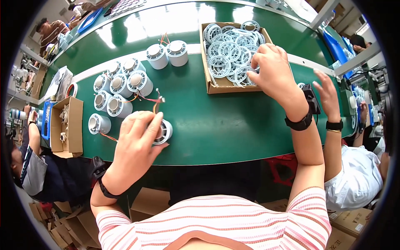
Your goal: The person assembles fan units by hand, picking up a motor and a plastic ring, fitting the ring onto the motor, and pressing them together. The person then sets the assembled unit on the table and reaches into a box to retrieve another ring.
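Observation:
My left hand is closed round a light-blue cylindrical motor unit standing on the green table; its orange and red wires rise above my fingers to a small white connector. Over the right side of a shallow cardboard box, my right hand reaches down with curled fingers. Its thumb and forefinger close at the edge of a light-blue plastic ring, one of a heap of spoked rings. Left of my left hand stand several more motor units, some with wires trailing.
Two motor units stand apart farther back. An open cardboard box with white parts is at the table's left end, near a roll of tape. A co-worker's hand is raised just right of my right forearm.

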